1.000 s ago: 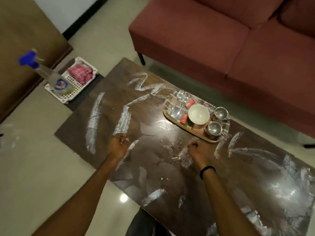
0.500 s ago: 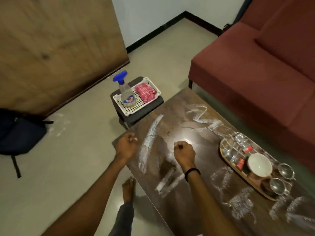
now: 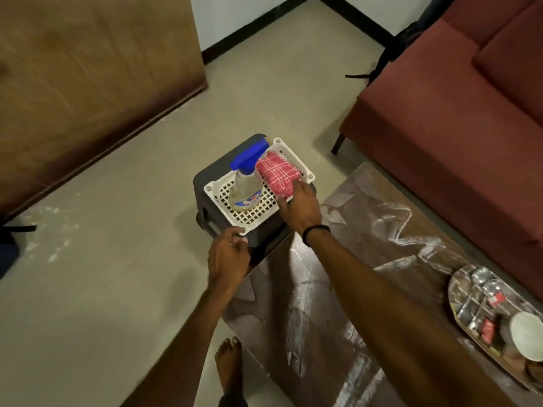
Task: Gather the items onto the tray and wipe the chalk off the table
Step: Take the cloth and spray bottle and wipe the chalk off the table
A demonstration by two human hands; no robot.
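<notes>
Head view. Gathering appears done: a bowl [image 3: 527,336] and cups are seen on the tray [image 3: 454,314]; chalk [image 3: 393,218] is left unwiped on the table [image 3: 296,312]. The basket [image 3: 216,186] holds a bottle [image 3: 245,189] and the cloth [image 3: 279,174], which the right hand [image 3: 299,205] touches with spread fingers. The left hand [image 3: 227,257] is loosely curled, holding nothing.

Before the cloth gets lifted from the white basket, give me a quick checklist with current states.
1. Right hand on red checked cloth: ok, fingers touching its near end.
2. Grip closed on cloth: cannot tell.
3. Left hand steadying white basket: ok, at its near corner.
4. Spray bottle upright beside cloth: ok.
5. Items gathered on tray: ok.
6. Chalk off table: not ok.
</notes>
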